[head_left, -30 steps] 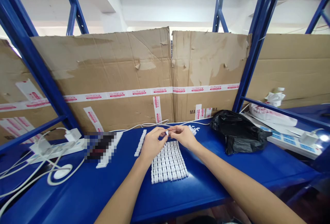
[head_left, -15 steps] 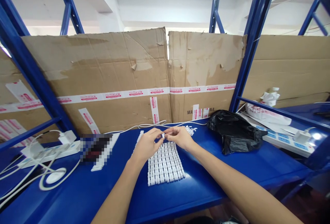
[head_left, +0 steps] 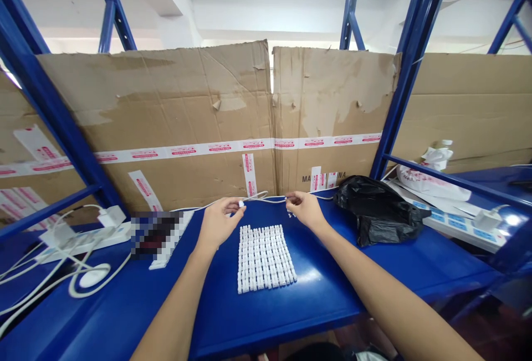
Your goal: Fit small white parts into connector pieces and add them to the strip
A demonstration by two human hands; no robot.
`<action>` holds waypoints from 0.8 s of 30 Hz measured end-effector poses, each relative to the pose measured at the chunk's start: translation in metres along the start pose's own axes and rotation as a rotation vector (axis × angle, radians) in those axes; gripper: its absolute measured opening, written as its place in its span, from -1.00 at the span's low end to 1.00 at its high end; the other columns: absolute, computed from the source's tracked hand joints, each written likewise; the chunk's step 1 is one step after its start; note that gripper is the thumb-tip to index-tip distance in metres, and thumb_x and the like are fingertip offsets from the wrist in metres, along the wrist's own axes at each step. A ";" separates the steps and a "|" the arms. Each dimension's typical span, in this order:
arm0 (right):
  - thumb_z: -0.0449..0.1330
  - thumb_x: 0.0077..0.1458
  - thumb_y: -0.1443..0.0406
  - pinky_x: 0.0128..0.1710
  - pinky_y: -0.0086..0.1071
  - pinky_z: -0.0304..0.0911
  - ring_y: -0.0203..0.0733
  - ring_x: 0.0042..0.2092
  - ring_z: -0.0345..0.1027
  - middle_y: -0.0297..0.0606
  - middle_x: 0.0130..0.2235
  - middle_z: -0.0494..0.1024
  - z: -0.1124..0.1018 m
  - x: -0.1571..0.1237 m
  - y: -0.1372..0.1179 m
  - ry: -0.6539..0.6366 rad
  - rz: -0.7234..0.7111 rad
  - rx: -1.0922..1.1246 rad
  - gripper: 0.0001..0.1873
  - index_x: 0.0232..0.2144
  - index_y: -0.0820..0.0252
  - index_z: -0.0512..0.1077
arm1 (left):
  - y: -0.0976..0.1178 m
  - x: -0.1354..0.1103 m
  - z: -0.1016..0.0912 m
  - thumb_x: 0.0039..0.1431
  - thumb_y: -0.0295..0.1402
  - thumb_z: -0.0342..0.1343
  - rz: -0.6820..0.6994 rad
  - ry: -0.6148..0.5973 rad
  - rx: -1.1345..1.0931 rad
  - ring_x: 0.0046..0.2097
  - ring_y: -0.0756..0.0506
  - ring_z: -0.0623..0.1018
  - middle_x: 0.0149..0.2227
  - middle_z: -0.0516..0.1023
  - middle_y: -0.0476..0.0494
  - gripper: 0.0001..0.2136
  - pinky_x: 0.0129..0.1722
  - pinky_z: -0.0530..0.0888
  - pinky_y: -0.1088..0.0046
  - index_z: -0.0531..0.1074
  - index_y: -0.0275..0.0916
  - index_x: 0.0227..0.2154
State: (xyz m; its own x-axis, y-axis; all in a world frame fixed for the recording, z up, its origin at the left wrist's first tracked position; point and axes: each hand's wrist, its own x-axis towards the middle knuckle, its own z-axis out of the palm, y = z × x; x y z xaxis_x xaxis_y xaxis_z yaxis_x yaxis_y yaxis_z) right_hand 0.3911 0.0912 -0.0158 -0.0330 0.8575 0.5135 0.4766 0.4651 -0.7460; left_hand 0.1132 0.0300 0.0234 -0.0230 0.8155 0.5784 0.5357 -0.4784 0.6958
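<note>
Between the thumb and fingers of my left hand [head_left: 220,220] is a small white plastic piece [head_left: 241,204], held just above the blue table. My right hand [head_left: 306,209] has moved apart from it, its fingers pinched by a scatter of tiny white parts [head_left: 291,214]. A tiny white part [head_left: 286,199] shows at those fingertips, and the hand covers most of the scatter. Below and between both hands, many white plastic pieces [head_left: 266,258] lie side by side in a neat block of rows.
A black plastic bag [head_left: 378,211] sits to the right. On the left are a power strip [head_left: 100,242] with tangled white cables, a blurred-out dark object [head_left: 155,233] and a white strip [head_left: 170,250]. Cardboard sheets [head_left: 187,112] and blue rack posts [head_left: 405,73] stand behind the table [head_left: 332,294].
My hands, together over the block before, have separated. The left went left with the white piece, and the right went right to the tiny parts. The block is now fully uncovered.
</note>
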 end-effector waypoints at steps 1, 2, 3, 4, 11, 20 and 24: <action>0.24 0.04 0.35 -0.18 -0.32 0.38 -0.13 -0.28 0.53 -0.20 -0.31 0.67 -0.006 0.002 0.006 0.023 -0.035 -0.128 -0.73 -0.19 0.22 0.63 | 0.001 0.000 -0.004 0.12 -0.19 0.29 -0.062 0.000 -0.040 -0.20 -0.16 0.71 -0.24 0.72 -0.17 -0.74 -0.06 0.62 0.26 0.60 -0.24 -0.20; 0.23 0.04 0.39 -0.16 -0.32 0.36 -0.11 -0.25 0.52 -0.17 -0.29 0.66 -0.011 0.004 0.011 0.028 -0.063 -0.249 -0.74 -0.21 0.23 0.63 | 0.002 -0.002 -0.009 0.12 -0.17 0.28 -0.120 -0.011 -0.077 -0.18 -0.18 0.71 -0.24 0.72 -0.18 -0.70 -0.04 0.62 0.24 0.60 -0.25 -0.16; 0.22 0.04 0.42 -0.14 -0.33 0.34 -0.10 -0.22 0.51 -0.14 -0.27 0.65 -0.015 0.006 0.016 0.018 -0.081 -0.358 -0.75 -0.23 0.24 0.63 | 0.004 -0.005 -0.014 0.12 -0.15 0.28 -0.169 -0.030 -0.107 -0.18 -0.18 0.71 -0.24 0.73 -0.19 -0.67 -0.04 0.62 0.24 0.59 -0.26 -0.13; 0.22 0.05 0.44 -0.12 -0.33 0.32 -0.09 -0.19 0.50 -0.11 -0.25 0.64 -0.019 0.007 0.021 -0.004 -0.086 -0.447 -0.76 -0.24 0.25 0.63 | 0.005 -0.010 -0.020 0.12 -0.13 0.28 -0.209 -0.054 -0.128 -0.20 -0.18 0.72 -0.24 0.73 -0.19 -0.64 -0.05 0.63 0.23 0.59 -0.26 -0.11; 0.22 0.22 0.35 0.00 -0.32 0.24 -0.05 -0.10 0.45 -0.06 -0.21 0.58 -0.018 0.008 0.035 -0.055 -0.088 -0.595 -0.84 -0.21 0.25 0.61 | 0.005 -0.063 -0.067 0.05 0.05 0.29 -0.366 -0.152 -0.015 -0.20 -0.22 0.71 -0.23 0.73 -0.19 -0.49 -0.14 0.63 0.25 0.56 -0.22 -0.07; 0.21 0.25 0.33 -0.07 -0.37 0.24 -0.12 -0.13 0.45 -0.13 -0.20 0.58 -0.008 0.002 0.026 -0.084 -0.110 -0.499 -0.85 -0.23 0.22 0.59 | -0.016 -0.090 -0.075 -0.02 0.09 0.27 -0.327 -0.175 0.402 -0.23 -0.27 0.67 -0.25 0.73 -0.13 -0.62 -0.16 0.57 0.25 0.69 -0.09 -0.33; 0.22 0.24 0.34 -0.07 -0.37 0.25 -0.12 -0.13 0.46 -0.15 -0.20 0.59 -0.002 -0.002 0.021 -0.114 -0.126 -0.452 -0.86 -0.23 0.21 0.59 | -0.026 -0.087 -0.074 -0.01 0.05 0.26 -0.349 -0.195 0.417 -0.24 -0.27 0.68 -0.26 0.73 -0.15 -0.62 -0.18 0.56 0.26 0.69 -0.11 -0.29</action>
State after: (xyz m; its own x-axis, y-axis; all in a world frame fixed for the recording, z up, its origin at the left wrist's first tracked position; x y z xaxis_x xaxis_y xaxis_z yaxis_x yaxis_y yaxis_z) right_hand 0.4034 0.0989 -0.0316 -0.1991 0.8307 0.5199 0.7957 0.4467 -0.4091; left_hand 0.0388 -0.0531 -0.0135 -0.1234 0.9657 0.2285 0.8125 -0.0339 0.5820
